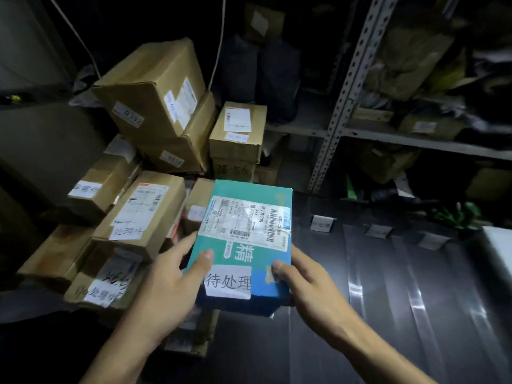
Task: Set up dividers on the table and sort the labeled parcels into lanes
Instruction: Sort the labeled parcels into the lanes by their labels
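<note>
Teal parcel (243, 245): held up in both hands above the near edge of a dark table (388, 314), tilted slightly, its top face turned to the camera; a printed shipping label with barcodes is stuck across its upper half.
White note (228, 282): stuck on the parcel's near end, handwritten in Chinese characters, partly overlapped by the left thumb.
Left hand (169, 284): curled round the parcel's left edge, thumb pressed on the top face, fingers hidden beneath.
Right hand (307, 286): gripping the parcel's right near corner, thumb laid on top, fingers tucked under the box.
Cardboard boxes (155, 87): piled unevenly to the left of the parcel and behind it, most with printed labels and white handwritten notes; the top ones are tipped at angles.
Small signs (321, 223): three pale folded cards stood in a row along the table's far side, well apart from the parcel; their writing is too blurred to be read.
Metal shelving (352, 87): seen behind the table at right, stocked with dimly lit packages.
</note>
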The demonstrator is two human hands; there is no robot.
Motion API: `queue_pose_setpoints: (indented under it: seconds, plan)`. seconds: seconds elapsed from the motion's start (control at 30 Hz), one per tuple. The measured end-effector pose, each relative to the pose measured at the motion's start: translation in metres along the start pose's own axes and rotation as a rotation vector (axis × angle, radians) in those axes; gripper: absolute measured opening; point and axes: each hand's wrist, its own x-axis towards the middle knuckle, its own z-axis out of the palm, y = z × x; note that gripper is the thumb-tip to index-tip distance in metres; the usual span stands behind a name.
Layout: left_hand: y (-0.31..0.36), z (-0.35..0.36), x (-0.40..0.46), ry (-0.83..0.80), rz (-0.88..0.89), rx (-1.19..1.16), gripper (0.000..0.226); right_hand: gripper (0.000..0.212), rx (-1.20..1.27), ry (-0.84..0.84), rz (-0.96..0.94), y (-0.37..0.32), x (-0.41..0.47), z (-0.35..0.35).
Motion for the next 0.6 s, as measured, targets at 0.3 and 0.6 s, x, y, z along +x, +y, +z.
queue_pose_setpoints:
  seconds: [0.3, 0.6]
  plan:
    - [0.029, 0.149, 0.063, -0.105, -0.025, -0.048, 0.024, 0.040, 0.010, 0.295, 0.053, 0.020, -0.015, -0.138]
    - [-0.011, 0.281, 0.144, -0.176, -0.267, -0.046, 0.018, 0.028, 0.000, 0.408, 0.324, 0.101, 0.038, -0.243]
